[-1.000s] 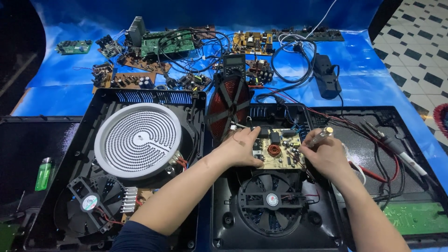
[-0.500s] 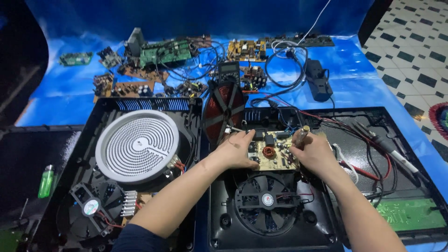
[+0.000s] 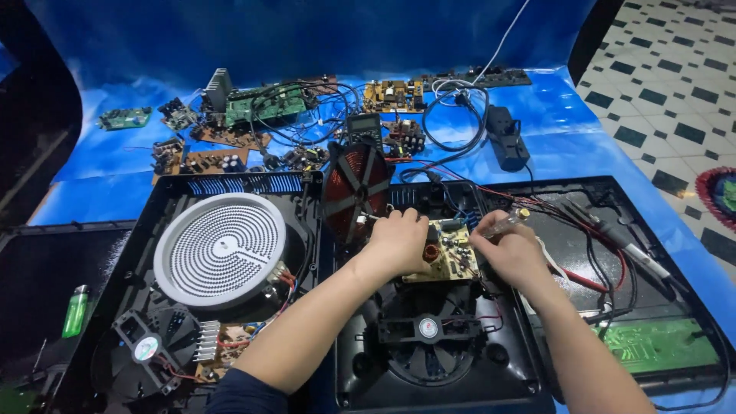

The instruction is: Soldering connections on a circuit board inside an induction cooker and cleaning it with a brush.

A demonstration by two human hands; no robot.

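My left hand point(image 3: 398, 241) rests on the left edge of a small yellow circuit board point(image 3: 452, 257) and holds it in place inside an opened black cooktop housing point(image 3: 506, 368). My right hand point(image 3: 512, 251) sits at the board's right edge, closed around a clear-handled screwdriver point(image 3: 506, 224) that points down toward the board. A copper induction coil point(image 3: 356, 188) stands tilted up just left of my left hand. Below the board sits a black cooling fan point(image 3: 428, 328).
A white radiant heating disc point(image 3: 221, 249) fills the left housing, with a small fan point(image 3: 146, 349) and heatsink below it. Several loose circuit boards point(image 3: 264, 103), a multimeter point(image 3: 363, 128), a black power adapter point(image 3: 507, 138), probes and wires point(image 3: 613, 245) lie around. A green lighter point(image 3: 75, 310) lies far left.
The camera has drawn closer and tilted slightly. My right hand has shifted left along the board's edge with the screwdriver. My left hand stays on the board.
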